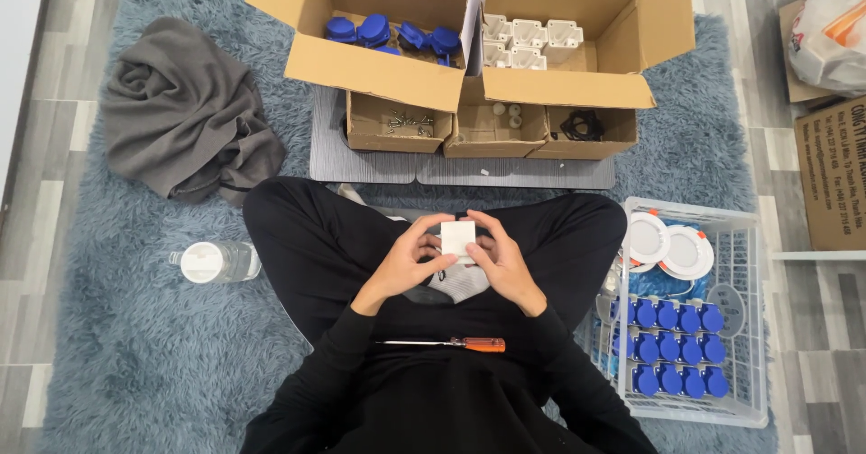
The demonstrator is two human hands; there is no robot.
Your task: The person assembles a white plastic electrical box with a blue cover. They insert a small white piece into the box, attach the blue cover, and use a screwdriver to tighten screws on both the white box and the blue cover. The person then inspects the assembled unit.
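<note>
Rug (135, 355), grey and shaggy, covers most of the floor, and the person sits cross-legged on it in black clothes. Two big cardboard boxes stand open ahead of the knees: the left box (361, 61) holds loose blue parts, the right box (577, 61) white square housings. Judging by these, plenty of stock is left to work through. At the person's right side, a white wire basket (749, 328) holds rows of blue-capped pieces and two round white discs, which look like finished work, so the job seems well under way but far from over.

A crumpled grey cloth (185, 111) lies well off to the left. Three small cardboard trays (492, 134) sit on a grey mat just before the big boxes, with screws, small pale bits and a black part in them. A clear plastic bottle (216, 262) lies near the left knee.

An orange-handled screwdriver (451, 344) rests across the lap, untouched. Both hands meet over the lap: the left hand (401, 260) and right hand (501, 260) have fingers curled round a small white square housing (457, 237), gripping its sides. Whether anything is fitted inside it I cannot tell. Nothing blocks the reach to trays or basket.
</note>
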